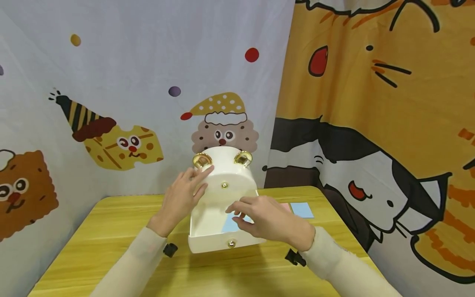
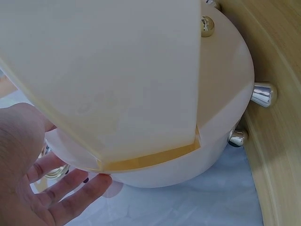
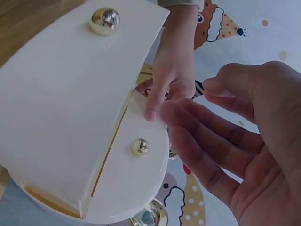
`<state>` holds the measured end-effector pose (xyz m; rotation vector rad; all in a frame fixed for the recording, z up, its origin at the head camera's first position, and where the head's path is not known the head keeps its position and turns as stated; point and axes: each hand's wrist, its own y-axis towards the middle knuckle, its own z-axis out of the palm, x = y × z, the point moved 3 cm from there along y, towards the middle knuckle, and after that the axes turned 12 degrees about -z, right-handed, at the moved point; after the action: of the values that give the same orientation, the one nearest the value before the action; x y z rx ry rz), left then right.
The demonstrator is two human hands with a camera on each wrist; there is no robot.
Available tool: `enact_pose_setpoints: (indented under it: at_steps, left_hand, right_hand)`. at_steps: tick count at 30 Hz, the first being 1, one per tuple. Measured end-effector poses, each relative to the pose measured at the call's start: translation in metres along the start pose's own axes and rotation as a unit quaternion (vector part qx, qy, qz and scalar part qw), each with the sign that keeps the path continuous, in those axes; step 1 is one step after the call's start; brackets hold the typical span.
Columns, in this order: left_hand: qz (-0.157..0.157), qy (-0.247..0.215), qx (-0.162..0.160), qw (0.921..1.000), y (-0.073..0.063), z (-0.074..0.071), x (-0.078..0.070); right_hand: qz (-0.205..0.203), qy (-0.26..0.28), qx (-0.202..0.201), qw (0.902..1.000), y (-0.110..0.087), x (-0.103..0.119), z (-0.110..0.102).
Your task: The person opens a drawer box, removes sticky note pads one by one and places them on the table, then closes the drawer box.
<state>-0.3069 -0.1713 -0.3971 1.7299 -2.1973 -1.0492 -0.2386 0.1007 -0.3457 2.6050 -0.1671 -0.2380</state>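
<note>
Head view: your left hand [image 1: 182,200] rests against the upper left side of the white cabinet [image 1: 224,156], its fingers nearly straight and spread apart, touching the shell rather than clamped on it. Your right hand [image 1: 269,216] hovers over the pulled-out drawer [image 1: 208,244], fingers loosely bent, thumb apart from them, and your right wrist view shows nothing held there. Inside the drawer, just under those fingers, lies a light blue paper [image 1: 230,224], partly hidden by your hand. One gold knob [image 1: 224,185] sits on the cabinet's rounded front and another, the lower knob [image 1: 231,243], on the drawer's front panel. Two gold fittings [image 1: 202,160] flank the cabinet's top. Beside the cabinet, to the right on the yellow wood-grain table [image 1: 122,231], lie a pink paper [image 1: 285,206] and a blue square [image 1: 302,210], side by side
</note>
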Motion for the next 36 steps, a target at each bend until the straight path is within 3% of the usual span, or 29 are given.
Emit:
enact_pose_setpoints:
  at_steps: [9,17,26,36]
  left_hand:
    - [-0.003,0.004,0.0,1.0,0.0,0.0,0.001]
    - [-0.005,0.0,0.004,1.0,0.002,0.001,0.001]
    - [-0.005,-0.002,0.004,1.0,0.001,0.0,0.002]
    - [-0.001,-0.003,0.0,1.0,0.0,0.0,0.002]
  right_hand:
    - [0.003,0.03,0.038,0.9988,0.012,-0.017,-0.002]
    - [0.014,0.016,0.081,0.9965,0.024,-0.034,-0.004]
    - [0.041,0.04,0.169,0.984,0.036,-0.051,0.001]
    - [0.043,0.062,0.217,0.9733,0.043,-0.063,0.014]
